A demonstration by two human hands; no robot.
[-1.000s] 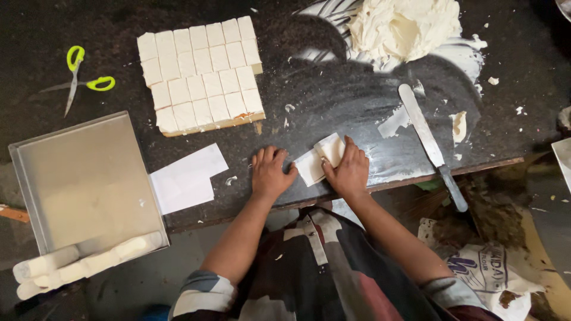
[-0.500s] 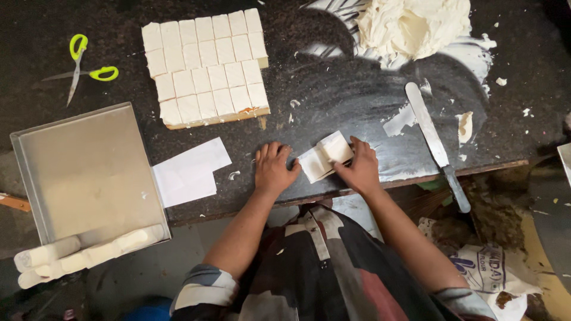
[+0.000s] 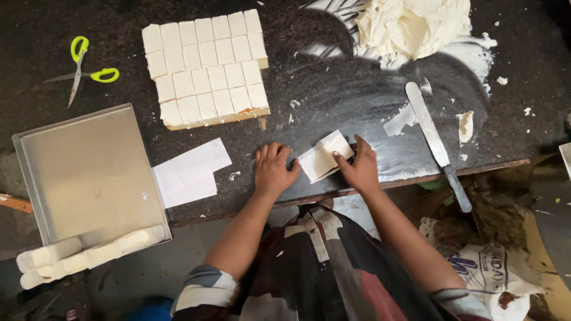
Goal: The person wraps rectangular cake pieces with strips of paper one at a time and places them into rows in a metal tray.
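**Both hands on a paper-wrapped white piece at the counter edge**

The left hand (image 3: 272, 169) lies palm down on the dark stone counter (image 3: 333, 89), fingers loosely spread and holding nothing; its fingertips reach the left edge of a small white piece in paper wrap (image 3: 324, 157). The right hand (image 3: 360, 169) is on the other side of that piece, thumb and fingers narrowed onto its right edge and pinching the paper. The wrapped piece sits between the two hands, touching both, tilted a little and close to the near edge of the counter.

Left of the left hand, near it, lie flat white paper sheets (image 3: 190, 172), overlapping. Further left again sits an empty square metal tray (image 3: 89, 172) that overhangs the counter edge, with pale wrapped rolls (image 3: 83, 255) along its near rim. Beyond the left hand, well apart, is a slab of white sweet cut into squares (image 3: 205, 68), and far to its left a pair of scissors with lime-green handles (image 3: 83, 65).

To the right of the right hand lies a long palette knife (image 3: 434, 139), blade smeared, handle pointing past the counter edge. Beyond the right hand, far back, is a heap of soft cream-coloured dough (image 3: 410, 27) with white smears around it.
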